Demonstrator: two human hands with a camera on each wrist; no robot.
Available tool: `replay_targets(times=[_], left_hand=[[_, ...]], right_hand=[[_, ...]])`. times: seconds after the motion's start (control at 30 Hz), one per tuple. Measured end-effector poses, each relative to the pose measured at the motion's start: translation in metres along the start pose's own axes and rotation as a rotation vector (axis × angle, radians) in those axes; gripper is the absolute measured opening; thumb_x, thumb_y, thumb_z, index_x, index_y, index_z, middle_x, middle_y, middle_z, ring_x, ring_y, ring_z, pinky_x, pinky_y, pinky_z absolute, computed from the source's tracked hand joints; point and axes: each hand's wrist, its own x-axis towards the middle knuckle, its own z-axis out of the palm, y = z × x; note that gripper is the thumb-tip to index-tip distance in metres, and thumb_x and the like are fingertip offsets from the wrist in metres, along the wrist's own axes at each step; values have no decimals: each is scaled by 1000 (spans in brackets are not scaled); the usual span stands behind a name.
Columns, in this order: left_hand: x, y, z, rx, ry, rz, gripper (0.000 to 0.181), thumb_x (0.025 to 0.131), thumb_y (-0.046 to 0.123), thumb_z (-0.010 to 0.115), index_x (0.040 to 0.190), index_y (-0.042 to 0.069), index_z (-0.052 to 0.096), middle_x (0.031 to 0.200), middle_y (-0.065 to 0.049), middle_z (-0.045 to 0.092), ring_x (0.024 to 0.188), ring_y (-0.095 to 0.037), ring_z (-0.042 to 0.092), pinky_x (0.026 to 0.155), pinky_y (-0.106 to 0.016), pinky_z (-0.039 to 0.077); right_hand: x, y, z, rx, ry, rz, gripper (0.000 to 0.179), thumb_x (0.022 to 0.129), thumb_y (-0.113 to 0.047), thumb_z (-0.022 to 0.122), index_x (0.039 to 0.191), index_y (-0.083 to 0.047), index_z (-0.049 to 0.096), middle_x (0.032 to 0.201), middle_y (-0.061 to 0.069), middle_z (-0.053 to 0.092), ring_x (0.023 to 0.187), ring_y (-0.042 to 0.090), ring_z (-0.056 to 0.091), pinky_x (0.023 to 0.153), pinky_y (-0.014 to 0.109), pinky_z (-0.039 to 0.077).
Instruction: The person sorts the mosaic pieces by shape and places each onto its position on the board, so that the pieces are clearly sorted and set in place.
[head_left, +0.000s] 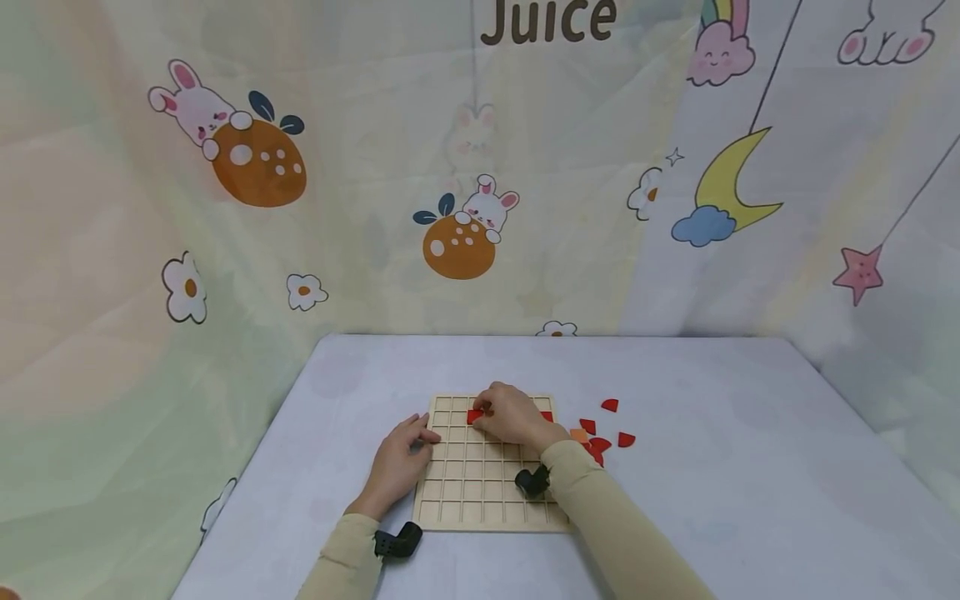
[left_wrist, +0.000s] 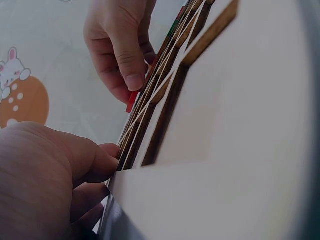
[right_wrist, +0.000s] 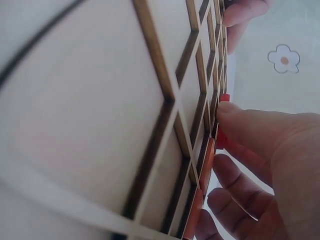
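Observation:
A pale wooden grid board (head_left: pixel 465 492) with many square cells lies flat on the table. My right hand (head_left: pixel 513 414) reaches over its far rows, thumb and fingers pinching a small flat red piece (head_left: pixel 475 416) at the grid. In the right wrist view, the red piece (right_wrist: pixel 226 97) shows by the thumb tip, partly covered by the hand. Along the board's left edge, my left hand (head_left: pixel 401 462) rests with relaxed fingers, its thumb touching the rim. Another red piece (head_left: pixel 547 416) sits in the far right part of the grid; the cells between are hidden by my right hand.
Several loose red pieces (head_left: pixel 626 439), some quarter-round, lie right of the board, with an orange square (head_left: pixel 578 435) among them. The white-covered table (head_left: pixel 750 467) reaches back to a curtain (head_left: pixel 360 183) printed with rabbits and flowers.

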Motion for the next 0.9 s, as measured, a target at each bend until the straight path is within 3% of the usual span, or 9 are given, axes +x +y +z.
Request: replay_targets(times=[0.9], left_hand=[[2,-3,2,1,4,-9,18,88,4,61,90,18,72,144,-9,51,140,-30,38,114,-54,29]], right_hand=[[-2,0,0,-10,3,-4,24,85,-26,76,105,-13,72,90,-3,58,76,11,51,71,27,47]])
